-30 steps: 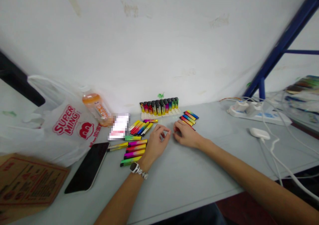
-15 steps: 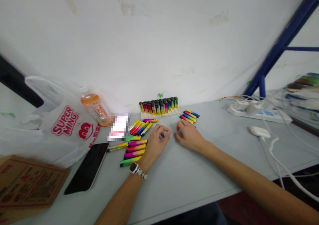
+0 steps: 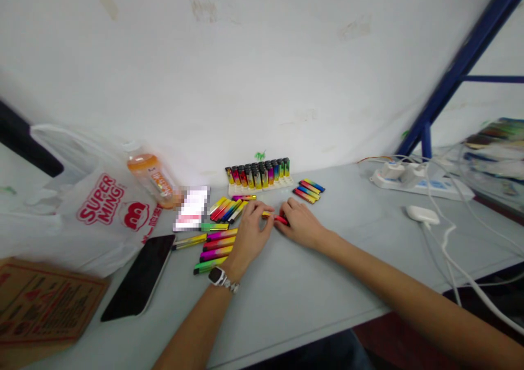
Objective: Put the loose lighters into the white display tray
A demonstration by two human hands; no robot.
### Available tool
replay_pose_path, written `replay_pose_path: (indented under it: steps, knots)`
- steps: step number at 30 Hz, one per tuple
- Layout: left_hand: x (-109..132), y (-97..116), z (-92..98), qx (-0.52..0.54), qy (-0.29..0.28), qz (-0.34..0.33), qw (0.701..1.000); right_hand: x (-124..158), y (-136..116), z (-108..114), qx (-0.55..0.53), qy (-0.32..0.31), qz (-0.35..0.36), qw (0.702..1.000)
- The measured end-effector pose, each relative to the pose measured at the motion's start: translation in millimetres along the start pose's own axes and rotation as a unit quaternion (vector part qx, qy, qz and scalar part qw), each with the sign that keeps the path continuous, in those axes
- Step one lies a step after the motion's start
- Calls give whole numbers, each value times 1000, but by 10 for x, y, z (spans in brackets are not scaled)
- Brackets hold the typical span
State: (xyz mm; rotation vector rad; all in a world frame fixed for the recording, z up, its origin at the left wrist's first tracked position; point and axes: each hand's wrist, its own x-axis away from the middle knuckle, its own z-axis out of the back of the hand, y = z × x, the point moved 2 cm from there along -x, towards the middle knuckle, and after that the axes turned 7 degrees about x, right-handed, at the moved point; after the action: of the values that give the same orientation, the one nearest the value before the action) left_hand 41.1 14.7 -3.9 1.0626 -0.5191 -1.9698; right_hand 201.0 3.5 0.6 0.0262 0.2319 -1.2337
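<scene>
A red and yellow lighter [image 3: 280, 219] lies between my hands. My right hand [image 3: 303, 224] has its fingers closed on the red end. My left hand [image 3: 252, 229], wearing a watch, pinches the yellow end. Behind the hands, several black-topped lighters [image 3: 257, 174] stand upright in rows on a pale holder [image 3: 282, 184]. Left of my left hand lie two groups of multicoloured lighters, one group [image 3: 227, 210] farther back and another [image 3: 216, 244] nearer. A small group of lighters [image 3: 309, 190] rests beyond my right hand.
At the left are a black phone [image 3: 141, 277], a cardboard box [image 3: 49, 299], a white plastic bag [image 3: 98, 228] and an orange drink bottle [image 3: 158, 181]. A power strip [image 3: 426, 181] with cables and a white charger case [image 3: 422, 214] occupy the right.
A red and yellow lighter now shows between my hands, where only a gap showed before. My right hand has shifted slightly left, away from the lighters at the right.
</scene>
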Motion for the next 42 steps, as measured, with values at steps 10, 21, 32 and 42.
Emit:
replay_pose_path:
  steps: [10,21,32,42]
  knots:
    - [-18,-118,115,32,5,49,998,-421,-61,131,-192,76,-20,978]
    - [-46,-136,132,-7,41,84,996,-475,71,-130,30,42,-63,997]
    - [-49,-68,181,38,100,86,991,-275,-49,-63,-281,3,-16,959]
    - [-48,10,157,52,79,62,994,-225,-213,-187,-558,57,-114,820]
